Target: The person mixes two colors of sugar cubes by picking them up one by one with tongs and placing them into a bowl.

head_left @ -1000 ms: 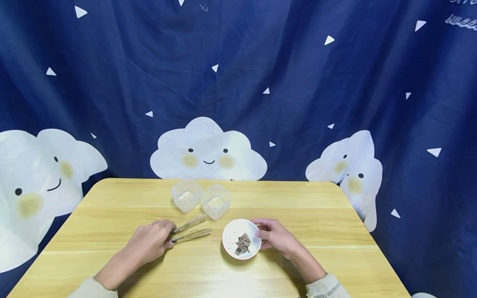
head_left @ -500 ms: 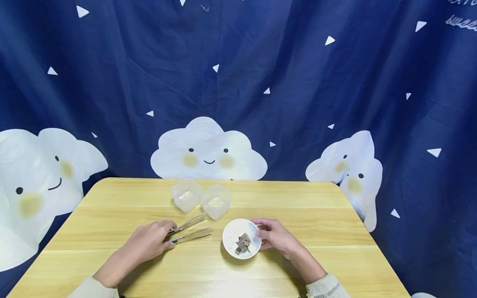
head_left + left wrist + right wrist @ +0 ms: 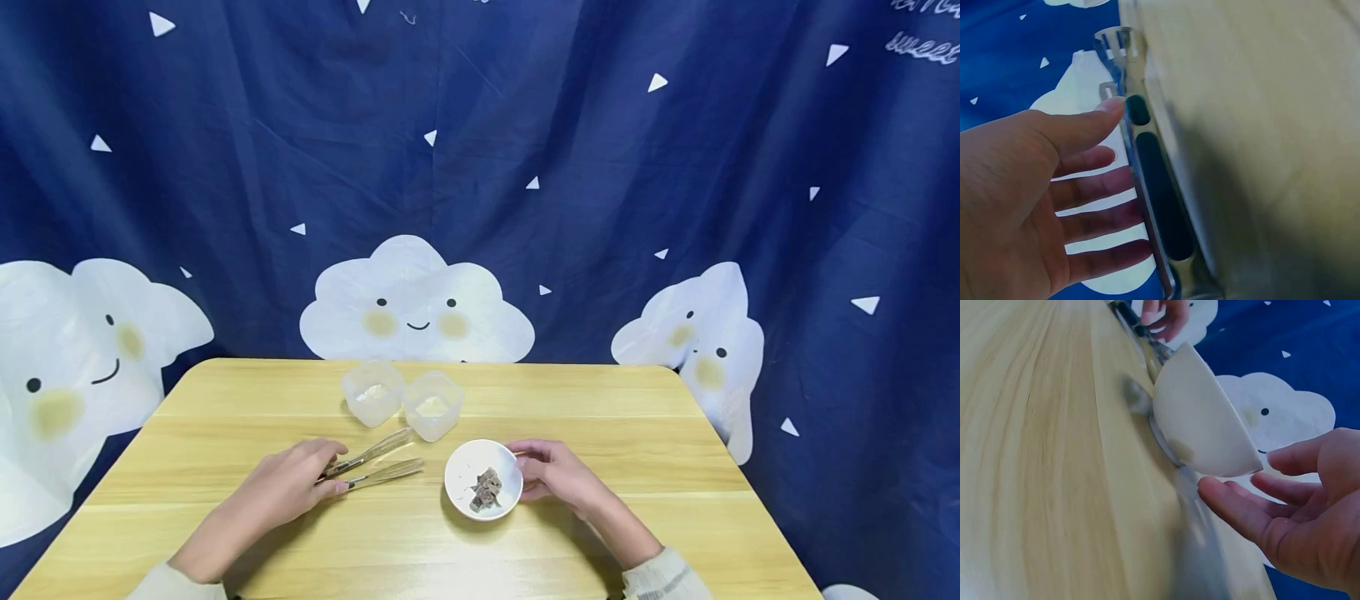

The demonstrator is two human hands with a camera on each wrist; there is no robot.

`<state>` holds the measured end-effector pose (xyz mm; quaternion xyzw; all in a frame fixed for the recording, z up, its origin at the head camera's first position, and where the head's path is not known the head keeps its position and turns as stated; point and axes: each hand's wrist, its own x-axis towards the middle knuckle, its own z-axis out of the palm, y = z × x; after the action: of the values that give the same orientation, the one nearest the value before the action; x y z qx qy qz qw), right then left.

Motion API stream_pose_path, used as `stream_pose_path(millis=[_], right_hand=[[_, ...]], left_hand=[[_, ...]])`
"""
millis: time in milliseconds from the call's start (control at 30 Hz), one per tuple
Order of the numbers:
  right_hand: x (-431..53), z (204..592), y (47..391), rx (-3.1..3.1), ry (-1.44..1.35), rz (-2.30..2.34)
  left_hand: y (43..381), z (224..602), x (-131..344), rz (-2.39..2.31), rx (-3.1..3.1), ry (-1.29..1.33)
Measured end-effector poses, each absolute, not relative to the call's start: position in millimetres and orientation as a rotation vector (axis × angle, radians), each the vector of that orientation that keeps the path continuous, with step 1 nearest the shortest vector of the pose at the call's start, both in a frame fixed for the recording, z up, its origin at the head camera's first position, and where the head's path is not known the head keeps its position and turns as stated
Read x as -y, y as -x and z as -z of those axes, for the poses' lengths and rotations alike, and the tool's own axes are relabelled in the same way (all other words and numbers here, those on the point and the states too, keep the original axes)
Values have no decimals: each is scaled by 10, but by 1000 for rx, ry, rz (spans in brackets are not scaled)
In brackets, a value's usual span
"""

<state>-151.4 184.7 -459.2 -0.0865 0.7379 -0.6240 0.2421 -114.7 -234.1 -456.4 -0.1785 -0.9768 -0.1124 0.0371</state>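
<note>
In the head view my left hand [image 3: 288, 479] is at the handle end of metal tongs [image 3: 375, 450], whose two arms lie spread on the table. The left wrist view shows the fingers nearly straight along the tongs' dark grip panel [image 3: 1163, 194], with the thumb tip at its edge. A small white bowl [image 3: 491, 453] stands upright to the right, holding brown chunks [image 3: 486, 490] and white bits. My right hand [image 3: 558, 473] is beside the bowl. Its fingers are loosely bent, with the tips right at the rim in the right wrist view.
Two translucent square tubs [image 3: 372, 408] stand side by side behind the tongs, each with something pale in its bottom. The wooden table [image 3: 600, 425] ends at a dark blue curtain [image 3: 480, 167] printed with clouds.
My left hand has slid slightly left along the tongs, baring more of the handle. The tongs, bowl and right hand keep their places, apart from a small shift of the head view.
</note>
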Motion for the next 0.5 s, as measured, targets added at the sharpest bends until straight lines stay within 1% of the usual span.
stream_pose_path(millis=[233, 500], right_hand=[[-1942, 4439, 1520, -2155, 305, 1680], [-2023, 4305, 1523, -2624, 388, 1436]], left_hand=[[1143, 4492, 2340, 308, 2873, 572], [1230, 4424, 2320, 292, 2798, 637]])
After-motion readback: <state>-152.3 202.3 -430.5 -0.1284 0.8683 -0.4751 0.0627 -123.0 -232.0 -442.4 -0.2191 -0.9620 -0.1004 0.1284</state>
